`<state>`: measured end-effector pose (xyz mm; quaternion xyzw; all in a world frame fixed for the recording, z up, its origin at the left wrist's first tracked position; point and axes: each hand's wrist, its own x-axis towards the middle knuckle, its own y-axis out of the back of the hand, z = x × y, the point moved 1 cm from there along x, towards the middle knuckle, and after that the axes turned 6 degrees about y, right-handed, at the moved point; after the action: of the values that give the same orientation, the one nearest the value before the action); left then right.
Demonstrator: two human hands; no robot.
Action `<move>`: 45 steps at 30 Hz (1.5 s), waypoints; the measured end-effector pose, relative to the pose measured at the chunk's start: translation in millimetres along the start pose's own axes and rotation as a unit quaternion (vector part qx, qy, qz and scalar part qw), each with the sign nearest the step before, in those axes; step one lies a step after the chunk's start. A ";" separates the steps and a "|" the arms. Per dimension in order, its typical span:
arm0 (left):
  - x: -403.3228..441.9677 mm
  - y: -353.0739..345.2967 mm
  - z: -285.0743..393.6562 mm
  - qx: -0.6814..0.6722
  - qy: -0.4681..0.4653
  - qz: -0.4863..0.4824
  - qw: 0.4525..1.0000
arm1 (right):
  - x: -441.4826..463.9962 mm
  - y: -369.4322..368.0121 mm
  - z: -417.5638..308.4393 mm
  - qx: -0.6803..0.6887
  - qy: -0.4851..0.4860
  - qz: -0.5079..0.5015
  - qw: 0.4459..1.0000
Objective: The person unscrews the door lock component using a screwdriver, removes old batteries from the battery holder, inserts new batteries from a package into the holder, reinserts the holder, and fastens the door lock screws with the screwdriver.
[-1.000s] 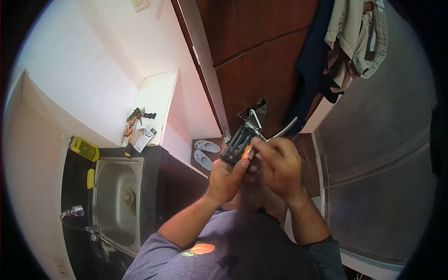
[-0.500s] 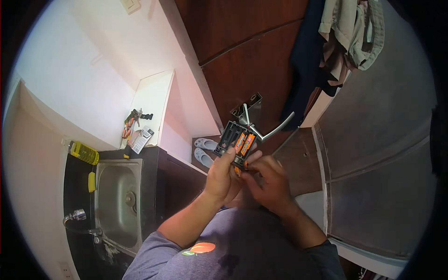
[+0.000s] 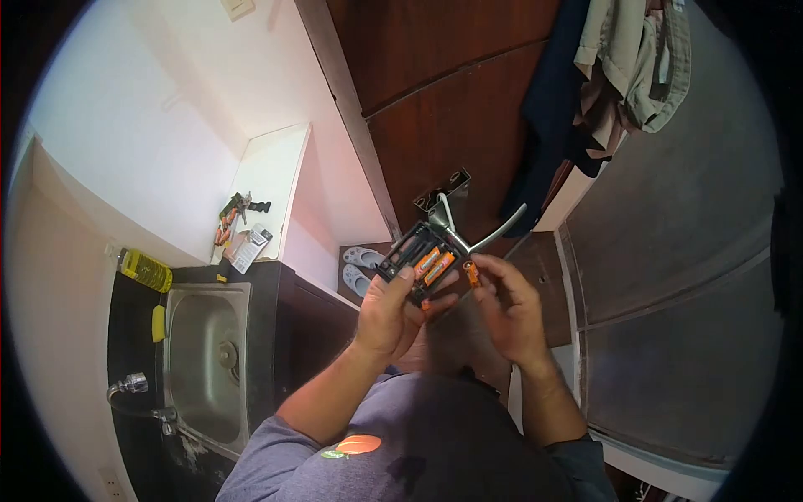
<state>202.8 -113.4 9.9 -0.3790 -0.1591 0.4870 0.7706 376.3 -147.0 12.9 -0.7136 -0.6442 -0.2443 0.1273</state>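
My left hand (image 3: 386,311) grips a black battery case (image 3: 410,244), thumb on its near edge. Two orange batteries (image 3: 433,266) lie side by side in the case, and the slots to their left show dark. Another orange piece (image 3: 425,307), probably a battery, peeks out between the left fingers. To the right of the case, my right hand (image 3: 510,309) pinches one orange battery (image 3: 472,274) upright between thumb and fingers, apart from the case. Just beyond the case is a silver lever handle (image 3: 498,233), beside a metal plate (image 3: 456,182) on the brown door.
At left, a steel sink (image 3: 245,368) has a tap (image 3: 134,385), a yellow sponge (image 3: 159,324) and a bottle of yellow liquid (image 3: 144,269). Keys (image 3: 242,205) and a card package (image 3: 249,248) lie on a white ledge. Grey clogs (image 3: 358,280) stand below; clothes (image 3: 619,75) hang at right.
My right hand has moved right and away from the case's lower end, and the battery between its fingers now shows clearly. My left hand still holds the case, with its fingers more spread beneath.
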 end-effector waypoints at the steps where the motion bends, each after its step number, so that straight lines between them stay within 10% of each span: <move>1: -0.9 2.0 -1.4 0.000 0.000 0.000 1.000 | 3.9 6.8 -2.4 0.000 0.000 -0.001 1.000; 12: -4.6 10.3 -3.3 0.076 -0.050 -0.020 0.996 | 34.6 -8.3 -25.3 -0.005 0.051 -0.003 0.999; 22: -5.7 14.0 -2.9 0.076 -0.044 -0.002 0.996 | 26.5 -9.4 -2.3 0.363 -0.085 0.029 0.928; 24: -3.7 14.8 -3.1 0.079 -0.047 -0.013 0.996 | 24.4 -9.3 -2.9 0.542 -0.162 0.030 0.824; 39: 0.6 16.4 -5.1 0.105 -0.046 -0.028 0.993 | 23.9 -6.8 -22.4 0.481 -0.155 -0.015 0.863; 45: -1.2 6.2 -5.3 0.165 -0.078 0.003 0.983 | 30.9 -13.6 -9.7 0.248 -0.116 0.035 0.961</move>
<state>201.6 -115.2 2.0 -0.2078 -0.1346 0.5371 0.8064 362.7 -123.5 35.2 -0.7052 -0.6693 0.0125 0.2335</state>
